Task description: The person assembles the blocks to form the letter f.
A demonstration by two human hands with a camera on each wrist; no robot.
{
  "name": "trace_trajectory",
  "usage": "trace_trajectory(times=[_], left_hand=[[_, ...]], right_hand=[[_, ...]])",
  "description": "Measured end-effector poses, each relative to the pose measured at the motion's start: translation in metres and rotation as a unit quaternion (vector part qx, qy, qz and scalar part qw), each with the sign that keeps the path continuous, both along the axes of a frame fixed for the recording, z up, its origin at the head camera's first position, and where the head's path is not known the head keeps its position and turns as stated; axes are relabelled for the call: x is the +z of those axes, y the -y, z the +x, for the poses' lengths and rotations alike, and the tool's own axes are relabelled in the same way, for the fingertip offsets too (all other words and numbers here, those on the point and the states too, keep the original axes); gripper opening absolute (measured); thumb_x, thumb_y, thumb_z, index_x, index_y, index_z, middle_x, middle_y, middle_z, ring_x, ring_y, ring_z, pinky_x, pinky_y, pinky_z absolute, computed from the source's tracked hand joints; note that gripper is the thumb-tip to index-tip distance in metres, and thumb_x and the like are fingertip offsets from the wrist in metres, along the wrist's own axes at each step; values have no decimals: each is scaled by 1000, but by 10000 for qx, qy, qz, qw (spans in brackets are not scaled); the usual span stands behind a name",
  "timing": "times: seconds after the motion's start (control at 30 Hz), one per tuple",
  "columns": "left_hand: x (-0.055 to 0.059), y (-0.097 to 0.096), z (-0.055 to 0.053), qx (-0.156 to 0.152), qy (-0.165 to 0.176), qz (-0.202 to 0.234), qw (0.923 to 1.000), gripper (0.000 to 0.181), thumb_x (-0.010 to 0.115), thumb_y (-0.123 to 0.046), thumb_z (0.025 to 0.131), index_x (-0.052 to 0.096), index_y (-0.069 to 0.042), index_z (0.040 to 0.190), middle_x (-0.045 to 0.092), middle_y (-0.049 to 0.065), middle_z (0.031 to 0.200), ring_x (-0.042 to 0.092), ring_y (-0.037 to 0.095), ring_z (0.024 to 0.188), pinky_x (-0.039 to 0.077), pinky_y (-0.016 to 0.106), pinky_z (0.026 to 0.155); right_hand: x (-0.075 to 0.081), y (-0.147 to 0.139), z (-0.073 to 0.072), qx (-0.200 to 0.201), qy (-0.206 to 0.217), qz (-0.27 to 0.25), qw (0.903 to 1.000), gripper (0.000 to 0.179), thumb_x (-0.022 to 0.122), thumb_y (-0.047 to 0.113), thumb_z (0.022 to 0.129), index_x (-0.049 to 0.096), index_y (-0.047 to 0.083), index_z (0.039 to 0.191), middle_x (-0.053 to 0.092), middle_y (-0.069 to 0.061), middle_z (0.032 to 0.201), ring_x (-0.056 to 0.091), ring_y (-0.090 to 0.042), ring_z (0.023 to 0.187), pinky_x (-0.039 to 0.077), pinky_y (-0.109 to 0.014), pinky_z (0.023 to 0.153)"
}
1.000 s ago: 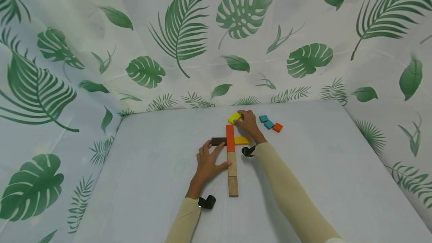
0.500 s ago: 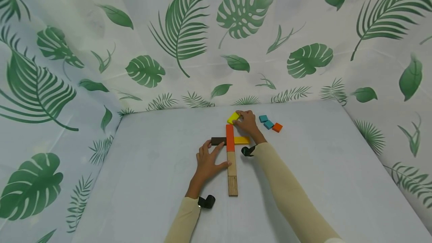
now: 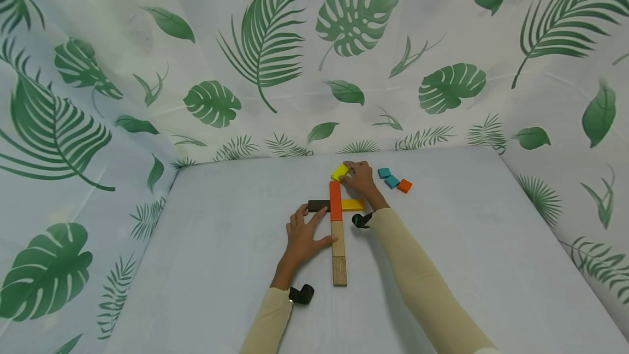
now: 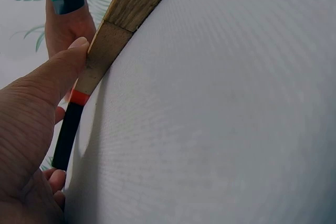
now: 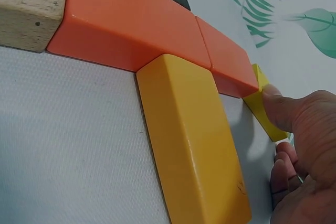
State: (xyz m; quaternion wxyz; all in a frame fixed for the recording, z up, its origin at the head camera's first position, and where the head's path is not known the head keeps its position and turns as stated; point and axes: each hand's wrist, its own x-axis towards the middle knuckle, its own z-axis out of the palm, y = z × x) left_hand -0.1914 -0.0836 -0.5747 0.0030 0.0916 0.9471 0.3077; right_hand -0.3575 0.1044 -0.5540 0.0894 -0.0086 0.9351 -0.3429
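Wooden blocks lie in a cross on the white table. Its upright has two orange-red blocks (image 3: 336,209) at the far part and two bare wood blocks (image 3: 338,239) nearer. A black block (image 3: 319,206) forms the left arm, an amber-yellow block (image 3: 352,205) the right. My left hand (image 3: 302,239) is spread beside it, its thumb at the side of a bare wood block and fingertips at the black block. At the far end, my right hand (image 3: 361,178) pinches a bright yellow block (image 3: 339,172), tilted in line, against the orange-red end. In the right wrist view its thumb (image 5: 278,107) presses that yellow block.
Two small teal blocks (image 3: 391,181) and a small orange block (image 3: 404,186) lie to the right of my right hand. Beyond the table (image 3: 221,223) hangs a white cloth (image 3: 295,124) with green leaf prints, which also runs along both sides.
The bright yellow block has shifted slightly left with my right hand, and turned a little. My left hand has stayed in place.
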Motion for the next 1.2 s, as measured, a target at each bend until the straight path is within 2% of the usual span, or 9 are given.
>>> trace_trajectory(times=[0.9,1.2], left_hand=[[0,0,-1,-17,-78,-3,10000,77,68,-61,82,41,-34,148,19,15,157,28,30,133,27,47,97],[-1,0,0,4,-109,-82,9999,77,67,-63,81,41,-34,148,19,15,157,28,30,133,27,47,97]], right_hand=[[1,0,0,10,68,65,10000,58,63,30,95,43,19,149,36,-24,142,36,-38,130,40,-50,107],[0,-1,1,-3,83,51,10000,59,62,30,96,41,14,149,35,-23,143,35,-38,130,37,-50,109]])
